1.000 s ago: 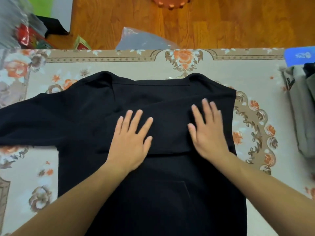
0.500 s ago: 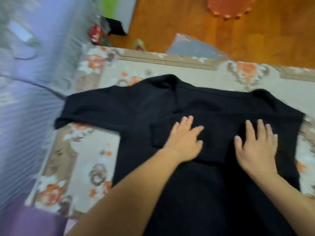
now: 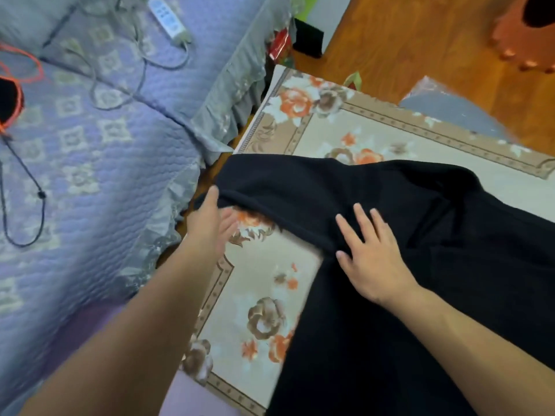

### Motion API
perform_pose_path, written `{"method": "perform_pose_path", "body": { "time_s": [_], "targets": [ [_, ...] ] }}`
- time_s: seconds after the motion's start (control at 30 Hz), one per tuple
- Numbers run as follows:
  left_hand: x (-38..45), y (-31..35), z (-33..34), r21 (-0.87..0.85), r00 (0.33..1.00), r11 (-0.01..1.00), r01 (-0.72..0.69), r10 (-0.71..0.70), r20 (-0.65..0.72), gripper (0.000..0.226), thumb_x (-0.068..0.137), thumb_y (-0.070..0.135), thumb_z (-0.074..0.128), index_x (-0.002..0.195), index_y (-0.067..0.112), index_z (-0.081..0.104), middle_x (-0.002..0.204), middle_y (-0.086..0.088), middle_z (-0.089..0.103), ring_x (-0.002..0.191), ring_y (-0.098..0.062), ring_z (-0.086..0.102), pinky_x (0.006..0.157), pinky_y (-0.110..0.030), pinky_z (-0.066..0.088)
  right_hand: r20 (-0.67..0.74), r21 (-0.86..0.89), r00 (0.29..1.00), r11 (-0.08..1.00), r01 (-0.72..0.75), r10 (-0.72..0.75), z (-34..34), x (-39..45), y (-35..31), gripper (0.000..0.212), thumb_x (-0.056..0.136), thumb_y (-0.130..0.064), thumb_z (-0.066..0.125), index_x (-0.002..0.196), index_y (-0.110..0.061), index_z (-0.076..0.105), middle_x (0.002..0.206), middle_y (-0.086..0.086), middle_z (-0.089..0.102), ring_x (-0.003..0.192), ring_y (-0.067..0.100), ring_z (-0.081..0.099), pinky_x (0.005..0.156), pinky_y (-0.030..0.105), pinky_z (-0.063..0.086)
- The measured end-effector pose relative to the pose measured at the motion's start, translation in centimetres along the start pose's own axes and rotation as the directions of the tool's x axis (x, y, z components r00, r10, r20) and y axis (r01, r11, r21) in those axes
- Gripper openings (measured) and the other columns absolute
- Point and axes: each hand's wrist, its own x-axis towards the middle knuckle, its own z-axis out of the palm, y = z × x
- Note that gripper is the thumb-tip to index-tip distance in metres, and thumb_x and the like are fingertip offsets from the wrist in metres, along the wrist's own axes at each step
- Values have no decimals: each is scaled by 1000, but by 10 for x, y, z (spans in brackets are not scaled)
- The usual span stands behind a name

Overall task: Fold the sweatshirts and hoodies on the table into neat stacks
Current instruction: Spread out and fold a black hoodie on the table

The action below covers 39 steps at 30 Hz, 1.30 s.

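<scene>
Gripping black sweatshirt (image 3: 390,211) sleeve end, left hand (image 3: 210,226) fingers half-hidden; right hand (image 3: 372,259) flat.

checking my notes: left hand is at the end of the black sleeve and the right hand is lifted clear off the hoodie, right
Not quite. The head view shows the right hand resting flat on the black hoodie, not lifted off it. The left hand is indeed at the sleeve end.

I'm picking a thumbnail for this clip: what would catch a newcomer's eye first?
The black sweatshirt spread over the floral tablecloth dominates the middle and right. The left hand grips the end of its outstretched sleeve at the table's left edge, while the right hand lies flat on the cloth near the sleeve's base. To the left, a lilac quilted bed cover carries a white power strip and its cable.
</scene>
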Motion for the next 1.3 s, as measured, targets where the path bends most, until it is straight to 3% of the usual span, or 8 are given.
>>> {"method": "perform_pose_path", "body": {
  "time_s": [0.2,0.33,0.5,0.63,0.87,1.1,1.2,1.3],
  "targets": [
    [44,32,17,392,987,920,-20,81,-138,55,78,25,65,130,8,59,127,-11,67,104,-30,71,84,-45,62,184,-87,983,996,-11,26,9,-1,-5,77,101,-59,34,156,-40,-17,163,-1,-31,149,29,-33,123,47,-9],
    [22,41,-1,-143,987,990,10,-33,-160,41,86,-4,48,124,5,57,122,-13,66,106,-31,67,79,-38,59,207,-20,978,999,-24,28,1,3,-3,77,98,-59,40,159,-42,-4,166,-7,-24,151,24,-28,123,44,-6],
    [23,47,-47,-571,995,816,89,-52,82,35,91,5,46,123,4,61,123,-19,70,109,-33,69,82,-41,57,222,-11,974,999,-37,39,-1,4,-2,81,96,-55,48,160,-41,0,167,-7,-21,152,23,-25,123,45,-4],
    [31,64,-64,-607,978,793,55,78,191,46,103,45,52,134,12,60,127,-15,71,121,-38,65,106,-55,49,240,-5,969,999,-52,52,-2,5,-6,82,95,-53,53,160,-41,3,167,-7,-18,153,24,-23,124,46,-1],
    [12,95,-67,-583,981,810,-70,162,108,28,97,-7,50,124,1,52,125,-16,71,106,-22,74,91,-38,60,200,13,954,973,-231,223,-18,17,-11,73,101,-49,45,161,-38,4,168,-1,-17,154,28,-14,125,50,7],
    [-16,44,-5,67,977,982,177,-184,112,75,91,52,63,155,20,39,149,-13,53,128,-29,59,100,-49,51,299,285,945,933,-219,130,-56,6,-2,64,102,-41,52,159,-34,23,169,-7,1,156,17,-3,125,35,7],
    [18,17,16,207,992,971,116,-104,-67,99,65,65,73,150,28,38,144,-10,51,112,-34,62,84,-50,56,307,289,947,939,-186,93,-53,-11,8,65,102,-38,53,159,-33,24,169,-7,3,156,17,0,126,35,9],
    [26,13,24,451,995,892,-19,59,-75,86,78,47,71,150,11,39,138,-8,59,112,-33,67,86,-48,60,340,265,933,940,-215,117,-42,-16,21,67,102,-36,53,160,-30,21,170,-3,2,156,18,0,126,35,10]
  ]
}}
